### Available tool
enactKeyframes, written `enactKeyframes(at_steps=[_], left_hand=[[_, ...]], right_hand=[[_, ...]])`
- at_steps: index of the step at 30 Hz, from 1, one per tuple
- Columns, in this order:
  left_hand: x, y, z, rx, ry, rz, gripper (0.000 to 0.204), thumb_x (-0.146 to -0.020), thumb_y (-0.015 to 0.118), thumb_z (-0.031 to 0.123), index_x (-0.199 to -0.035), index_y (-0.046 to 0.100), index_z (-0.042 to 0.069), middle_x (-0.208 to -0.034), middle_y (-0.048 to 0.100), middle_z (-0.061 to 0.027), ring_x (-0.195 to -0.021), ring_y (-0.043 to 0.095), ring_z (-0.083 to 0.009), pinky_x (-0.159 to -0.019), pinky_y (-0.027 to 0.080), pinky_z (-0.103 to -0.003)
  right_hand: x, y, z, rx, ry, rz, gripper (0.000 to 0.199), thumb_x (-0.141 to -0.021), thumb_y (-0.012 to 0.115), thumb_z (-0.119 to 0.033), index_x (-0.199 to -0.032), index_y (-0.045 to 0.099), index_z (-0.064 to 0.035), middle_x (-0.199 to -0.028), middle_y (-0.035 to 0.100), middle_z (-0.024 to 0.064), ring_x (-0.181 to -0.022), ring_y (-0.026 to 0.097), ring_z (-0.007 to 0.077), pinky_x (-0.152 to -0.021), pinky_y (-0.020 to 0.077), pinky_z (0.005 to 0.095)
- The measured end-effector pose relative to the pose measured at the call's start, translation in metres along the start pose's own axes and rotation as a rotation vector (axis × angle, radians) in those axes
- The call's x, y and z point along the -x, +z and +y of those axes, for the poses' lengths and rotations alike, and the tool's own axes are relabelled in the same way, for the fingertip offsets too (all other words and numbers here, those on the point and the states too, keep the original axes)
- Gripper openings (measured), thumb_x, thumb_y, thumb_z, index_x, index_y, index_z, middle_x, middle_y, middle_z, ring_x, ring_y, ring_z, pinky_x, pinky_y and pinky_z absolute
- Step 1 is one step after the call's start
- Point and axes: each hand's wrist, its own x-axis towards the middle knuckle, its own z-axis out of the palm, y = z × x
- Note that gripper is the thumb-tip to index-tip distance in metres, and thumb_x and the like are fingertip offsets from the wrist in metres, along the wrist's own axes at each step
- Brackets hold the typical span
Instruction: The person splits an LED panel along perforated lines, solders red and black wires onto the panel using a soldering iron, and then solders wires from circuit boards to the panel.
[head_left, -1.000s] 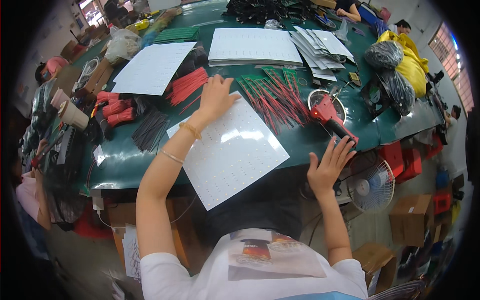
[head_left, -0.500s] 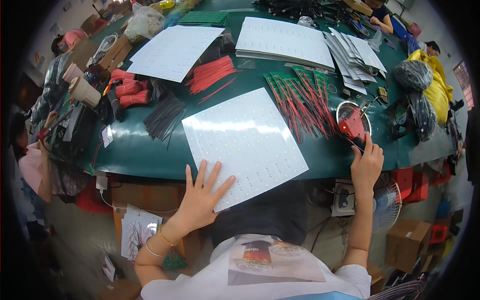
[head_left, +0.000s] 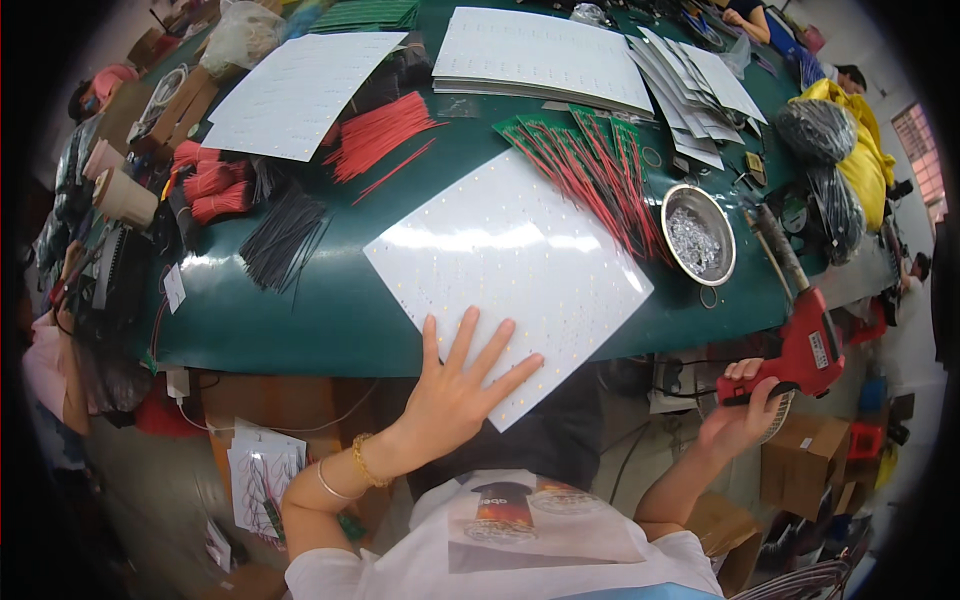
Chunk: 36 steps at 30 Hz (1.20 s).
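A white square circuit board dotted with small yellowish spots lies turned on the green table, its near corner past the front edge. Flat on its near part, with fingers spread, rests my left hand. Off the table's front edge at the right, my right hand is closed around the dark handle of a red soldering gun. The gun's grey barrel points up and away from me. A round metal bowl holding silvery scraps stands right of the board. Green strips with red wires touch the board's far right side.
Red wires and black wires lie left of the board. Farther back are a white sheet, a board stack and fanned boards. A beige cup and yellow bag flank the table. Other people sit around it.
My right hand has drawn the soldering gun from over the bowl toward me and to the right, uncovering the bowl. The board is turned somewhat, with my left hand still flat on it.
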Motion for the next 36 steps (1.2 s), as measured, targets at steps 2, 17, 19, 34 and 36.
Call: enactKeyframes(at_steps=[2,17,19,34,36], left_hand=[[-0.014,-0.001,-0.006,0.006,-0.007,-0.007,0.066,-0.071,0.052,-0.001,-0.132,0.047,0.024,-0.139,0.036,-0.0169,-0.127,0.030,-0.0450,-0.095,0.018,-0.071],[0.013,-0.018,0.006,0.245,0.009,-0.188,0.071,-0.065,0.058,-0.002,-0.129,0.049,0.027,-0.144,0.031,-0.0114,-0.133,0.021,-0.0431,-0.098,0.014,-0.071],[-0.004,-0.008,0.007,0.274,0.089,-0.162,0.071,-0.065,0.059,-0.001,-0.129,0.049,0.026,-0.144,0.031,-0.0111,-0.133,0.021,-0.0424,-0.099,0.014,-0.070],[-0.112,-0.015,-0.214,-0.221,-0.284,0.405,0.026,-0.077,0.063,0.022,-0.087,0.058,-0.002,-0.095,0.055,-0.0193,-0.090,0.051,-0.0350,-0.082,0.042,-0.040],[-0.122,-0.003,-0.222,-0.321,-0.325,0.390,0.037,-0.075,0.065,0.037,-0.074,0.057,0.000,-0.085,0.057,-0.0186,-0.084,0.053,-0.0335,-0.078,0.042,-0.040]], right_hand=[[0.006,-0.002,0.001,-0.017,0.020,-0.004,0.021,-0.093,0.051,-0.020,-0.102,0.045,-0.0022,-0.081,0.047,0.0063,-0.074,0.043,0.0162,-0.070,0.0389,0.0314],[0.003,0.004,0.017,-0.377,0.247,-0.259,0.038,-0.083,0.049,-0.008,-0.117,0.038,0.0043,-0.063,0.038,0.0018,-0.060,0.037,0.0119,-0.058,0.0330,0.0272],[0.006,0.015,0.023,-0.446,0.323,-0.358,0.048,-0.082,0.050,-0.007,-0.126,0.035,0.0042,-0.060,0.037,0.0005,-0.058,0.037,0.0104,-0.058,0.0324,0.0271],[0.026,0.071,0.060,-0.193,0.274,-0.248,0.059,-0.078,0.059,-0.003,-0.128,0.032,0.0138,-0.053,0.043,0.0009,-0.046,0.042,0.0113,-0.109,0.0197,0.0547],[0.021,0.074,0.057,-0.109,0.344,-0.265,0.053,-0.084,0.051,-0.005,-0.130,0.030,0.0131,-0.055,0.035,-0.0034,-0.047,0.035,0.0069,-0.109,0.0242,0.0478]])
